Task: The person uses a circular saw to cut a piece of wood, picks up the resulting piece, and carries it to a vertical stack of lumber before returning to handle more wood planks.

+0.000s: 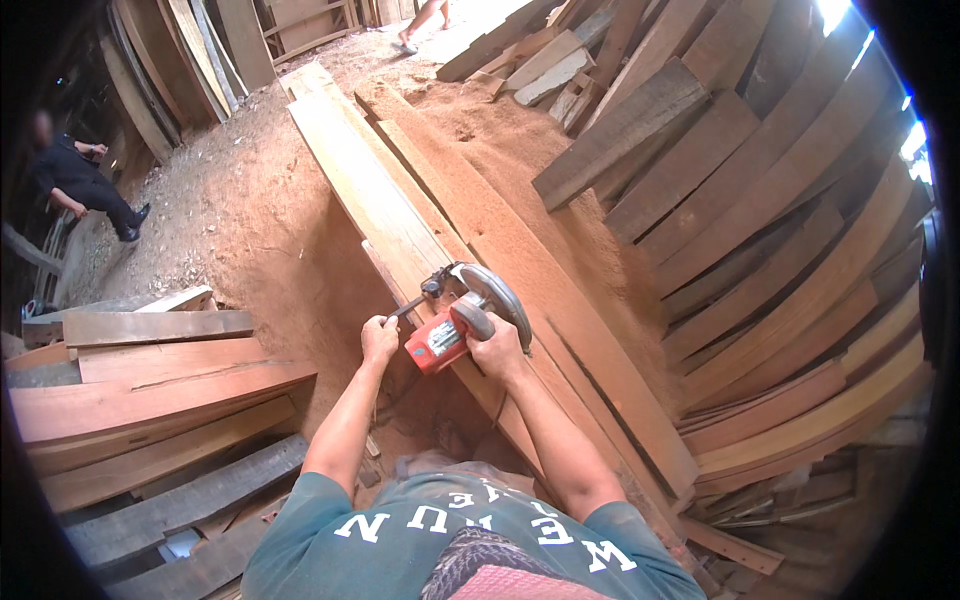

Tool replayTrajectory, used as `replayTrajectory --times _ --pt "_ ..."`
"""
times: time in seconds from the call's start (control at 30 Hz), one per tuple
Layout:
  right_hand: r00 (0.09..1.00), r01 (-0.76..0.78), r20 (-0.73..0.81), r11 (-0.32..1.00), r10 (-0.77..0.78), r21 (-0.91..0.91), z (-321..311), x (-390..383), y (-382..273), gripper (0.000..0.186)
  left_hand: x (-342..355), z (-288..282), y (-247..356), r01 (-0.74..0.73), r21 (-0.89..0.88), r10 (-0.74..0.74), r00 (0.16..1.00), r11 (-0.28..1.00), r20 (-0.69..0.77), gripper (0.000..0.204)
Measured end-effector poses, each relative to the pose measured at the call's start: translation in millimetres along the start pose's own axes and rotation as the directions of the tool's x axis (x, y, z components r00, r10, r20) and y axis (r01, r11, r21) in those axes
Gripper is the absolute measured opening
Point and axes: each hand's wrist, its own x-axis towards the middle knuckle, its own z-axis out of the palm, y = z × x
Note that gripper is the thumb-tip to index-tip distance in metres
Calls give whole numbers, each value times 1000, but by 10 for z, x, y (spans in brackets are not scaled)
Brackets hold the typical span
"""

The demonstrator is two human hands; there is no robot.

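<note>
A red circular saw [437, 343] with a rounded grey blade guard rests on a long pale wooden board [360, 190], about midway along it. My right hand [500, 350] is wrapped round the saw's rear handle. With closed fingers, my left hand [379, 340] grips the end of a thin dark rod [406, 306] that sticks out from the saw's front left side, beyond the board's left edge. The blade itself is hidden under the guard and body. A dark cord hangs below my right hand.
Sawdust-covered planks [540, 290] lie alongside on the right. Leaning boards [690, 180] line the right side, and stacked planks [170, 390] stand at the left. A person in dark clothes [90, 180] is at the far left; another person's leg [428, 20] shows at the top.
</note>
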Motion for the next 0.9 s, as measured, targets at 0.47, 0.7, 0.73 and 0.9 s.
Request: replayTrajectory --times 0.47,0.7,0.73,0.9 --pt "999 -16 42 1000 16 2 203 629 -116 22 612 -12 71 56 9 -56 998 998 -40 30" --pt "1000 -13 27 998 12 57 341 719 -166 17 797 24 123 154 -20 -154 988 988 -18 32" --pt "1000 -6 31 999 5 43 369 714 -171 18 790 -19 137 163 -17 -163 987 986 -11 33" --pt "999 6 42 998 -9 65 463 928 -205 17 951 -125 219 175 -48 -176 984 983 -4 33"
